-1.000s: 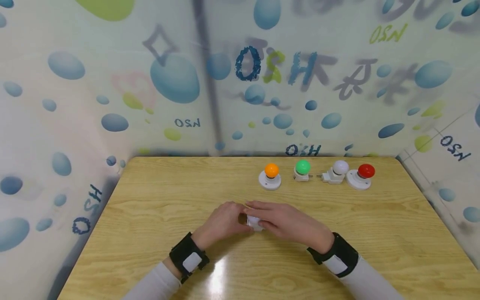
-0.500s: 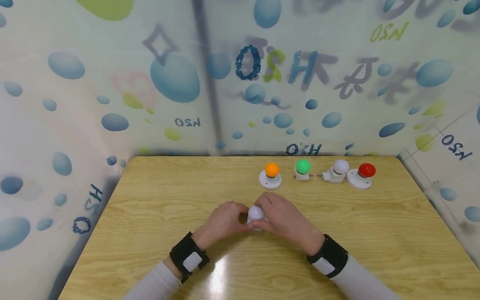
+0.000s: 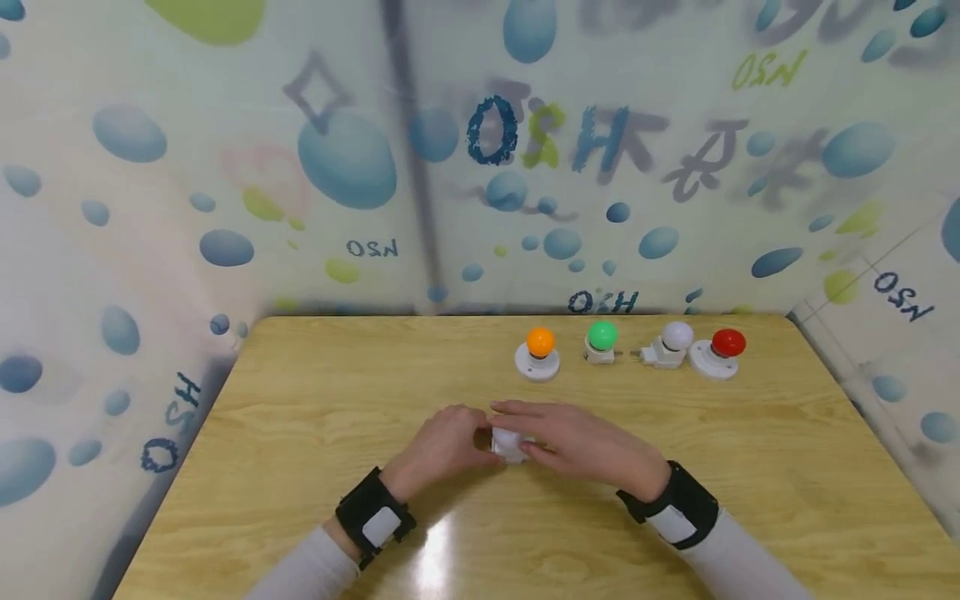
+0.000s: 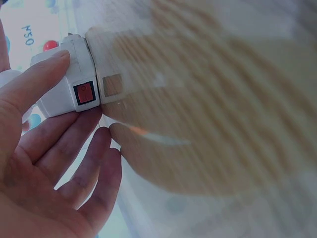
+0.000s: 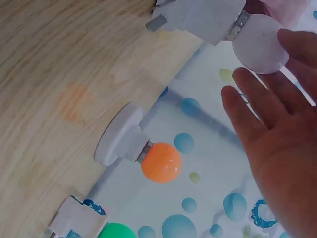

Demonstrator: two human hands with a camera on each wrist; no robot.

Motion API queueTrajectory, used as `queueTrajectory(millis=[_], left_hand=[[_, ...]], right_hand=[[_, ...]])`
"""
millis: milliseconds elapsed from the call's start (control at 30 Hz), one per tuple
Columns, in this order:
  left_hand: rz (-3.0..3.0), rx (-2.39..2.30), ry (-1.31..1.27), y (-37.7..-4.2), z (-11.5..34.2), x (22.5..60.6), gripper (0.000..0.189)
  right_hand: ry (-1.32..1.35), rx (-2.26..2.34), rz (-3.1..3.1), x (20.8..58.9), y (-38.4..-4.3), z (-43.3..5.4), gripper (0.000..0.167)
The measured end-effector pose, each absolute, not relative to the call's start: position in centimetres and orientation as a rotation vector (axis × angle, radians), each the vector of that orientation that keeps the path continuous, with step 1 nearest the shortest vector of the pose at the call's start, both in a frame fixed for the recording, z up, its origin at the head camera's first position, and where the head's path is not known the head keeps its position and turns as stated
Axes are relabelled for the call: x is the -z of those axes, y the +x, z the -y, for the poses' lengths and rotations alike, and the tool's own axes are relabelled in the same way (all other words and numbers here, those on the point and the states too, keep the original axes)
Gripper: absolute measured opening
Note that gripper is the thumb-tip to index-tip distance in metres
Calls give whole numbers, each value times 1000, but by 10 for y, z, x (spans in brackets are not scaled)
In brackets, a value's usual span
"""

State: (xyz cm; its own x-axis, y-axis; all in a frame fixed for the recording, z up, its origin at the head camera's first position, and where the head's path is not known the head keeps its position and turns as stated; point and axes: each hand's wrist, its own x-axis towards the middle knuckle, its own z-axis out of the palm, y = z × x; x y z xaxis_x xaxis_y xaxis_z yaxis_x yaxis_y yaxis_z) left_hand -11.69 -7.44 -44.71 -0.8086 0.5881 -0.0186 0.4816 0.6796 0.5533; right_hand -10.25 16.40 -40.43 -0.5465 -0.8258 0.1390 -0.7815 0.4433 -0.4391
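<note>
Near the middle of the table, my left hand [image 3: 442,437] holds a white plug-in lamp socket [image 4: 79,67] between thumb and fingers. A red rocker switch [image 4: 85,92] shows on the socket's side, and a metal prong [image 5: 156,23] sticks out of it. Seated in the socket is a round white light bulb [image 5: 260,45], its metal collar partly visible. My right hand [image 3: 585,442] has thumb and fingertips on the bulb's globe, with its other fingers extended. From the head view the right fingers cover most of the bulb.
Along the table's back stand an orange bulb [image 3: 540,342] on a round white base, a green bulb [image 3: 602,336] in a plug-in socket, a white bulb [image 3: 678,336] in another, and a red bulb [image 3: 728,342] on a round base. A patterned wall [image 3: 465,217] rises behind.
My right hand turned back on the bulb half a second ago, exposing its globe, and has now rotated forward again with fingers over the top. The left hand keeps the socket in place.
</note>
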Motion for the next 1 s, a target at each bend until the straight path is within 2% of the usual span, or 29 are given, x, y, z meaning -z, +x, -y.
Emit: queueTrajectory(millis=[167, 267, 467, 633, 700, 867, 1000], left_hand=[[-2686, -828, 878, -116, 75, 448, 36], [-2680, -843, 876, -117, 75, 448, 34], [-2690, -828, 885, -117, 73, 449, 30], [-2703, -806, 877, -117, 73, 449, 36], [-2703, -802, 870, -117, 73, 449, 38], [-2700, -787, 843, -117, 75, 448, 42], [-2695, -794, 860, -116, 75, 448, 39]], right_hand=[[-1394, 773, -2686, 409, -102, -160, 37], [-1361, 772, -2787, 413, -102, -156, 35], [-1370, 667, -2943, 421, -102, -151, 46], [-1325, 590, -2928, 416, -101, -155, 74], [-1337, 590, -2869, 411, -101, -158, 78], [-1448, 608, -2683, 401, -101, -163, 60], [-1435, 640, -2616, 403, -100, -164, 48]])
